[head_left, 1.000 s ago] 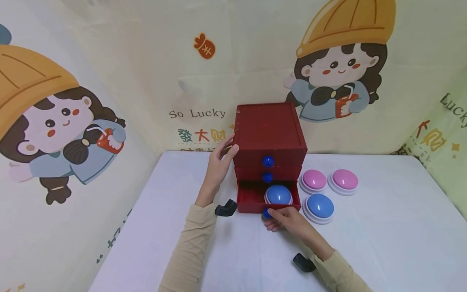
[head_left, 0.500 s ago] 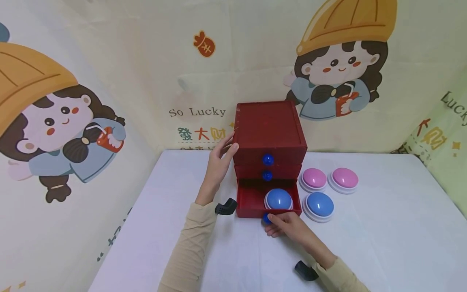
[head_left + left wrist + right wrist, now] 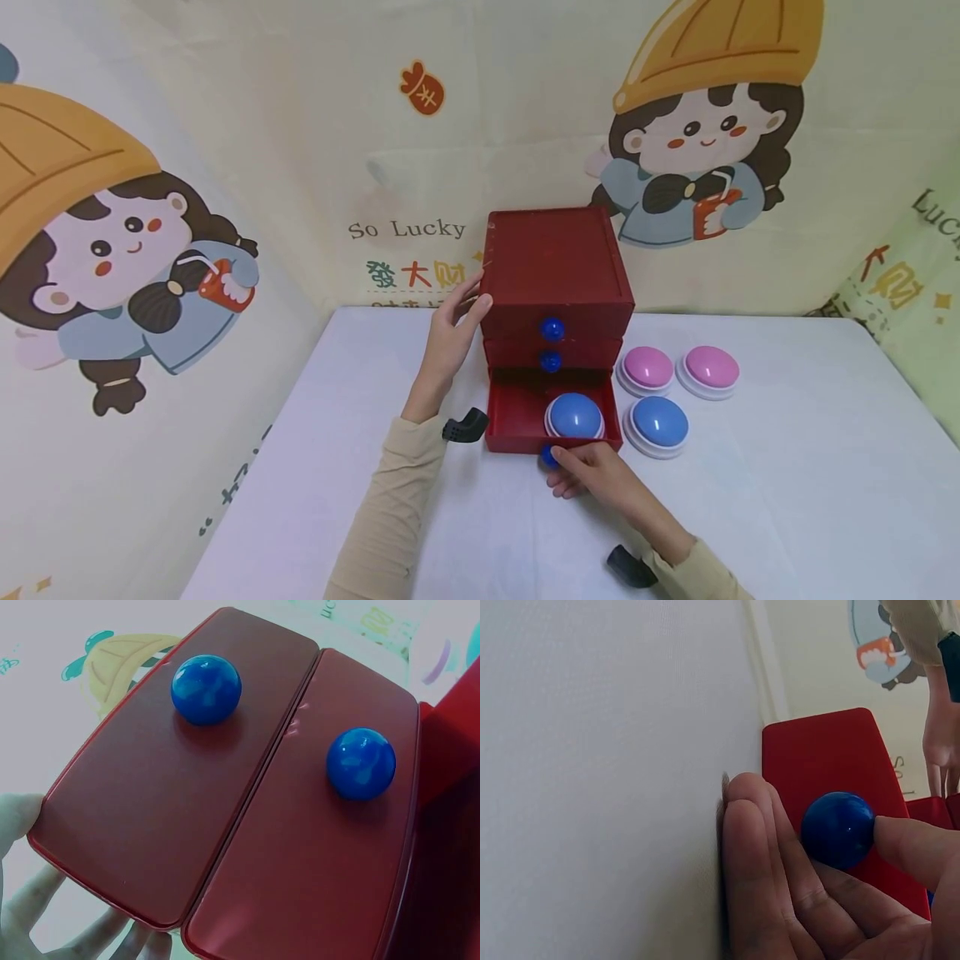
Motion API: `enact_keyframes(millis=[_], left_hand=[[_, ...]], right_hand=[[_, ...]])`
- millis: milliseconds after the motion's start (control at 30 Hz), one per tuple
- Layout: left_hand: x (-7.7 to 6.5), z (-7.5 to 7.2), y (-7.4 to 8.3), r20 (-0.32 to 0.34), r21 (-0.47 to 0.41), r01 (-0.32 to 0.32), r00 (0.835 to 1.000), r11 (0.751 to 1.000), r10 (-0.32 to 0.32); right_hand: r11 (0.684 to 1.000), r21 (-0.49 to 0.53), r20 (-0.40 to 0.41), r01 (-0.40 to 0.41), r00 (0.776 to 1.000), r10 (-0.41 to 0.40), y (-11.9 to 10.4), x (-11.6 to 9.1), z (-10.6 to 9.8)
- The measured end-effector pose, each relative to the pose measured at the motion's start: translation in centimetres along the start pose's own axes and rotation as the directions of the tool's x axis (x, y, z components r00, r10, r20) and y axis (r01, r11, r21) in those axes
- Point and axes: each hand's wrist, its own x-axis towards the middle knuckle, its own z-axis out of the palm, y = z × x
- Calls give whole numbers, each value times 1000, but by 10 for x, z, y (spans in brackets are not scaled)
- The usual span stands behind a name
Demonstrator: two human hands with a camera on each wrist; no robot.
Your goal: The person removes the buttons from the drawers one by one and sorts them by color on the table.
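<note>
A dark red drawer cabinet [image 3: 555, 258] with round blue knobs stands at the back of the table. Its bottom drawer [image 3: 516, 413] is pulled out and holds a blue dome-topped push button [image 3: 576, 415] with a white base. My right hand [image 3: 600, 471] pinches that drawer's blue knob [image 3: 838, 831] between thumb and fingers, its lower fingers close along the tabletop. My left hand [image 3: 453, 333] rests against the cabinet's left side, fingers fairly straight. In the left wrist view, the two upper drawer fronts [image 3: 150, 795] are closed, and the left fingers [image 3: 90, 937] lie along the cabinet's side.
Right of the cabinet sit two pink push buttons, one nearer [image 3: 648, 368] and one farther right [image 3: 711, 369], with a blue push button [image 3: 660, 423] in front of them. A printed cloth [image 3: 315, 167] hangs behind the white table [image 3: 787, 492]. Black wrist cameras [image 3: 632, 567] stick out at the cuffs.
My right hand has drawn the bottom drawer farther out toward me, and the blue button inside has come along. My left hand has stayed against the cabinet.
</note>
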Motion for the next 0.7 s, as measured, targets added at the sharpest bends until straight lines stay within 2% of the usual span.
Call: enact_keyframes(millis=[333,567,700], left_hand=[[0,2,2,-4,15,6,1000,1000,-6],[12,0,-27,-13,17,-8,1000,1000,8],[13,0,-32,-23,12,-22,999,1000,23]], right_hand=[[1000,-4,-7,-8,1000,8,-1,-4,3],[999,-31,-24,-20,1000,19,-4,-7,3],[995,-100,-39,-11,999,7,-9,-11,0]])
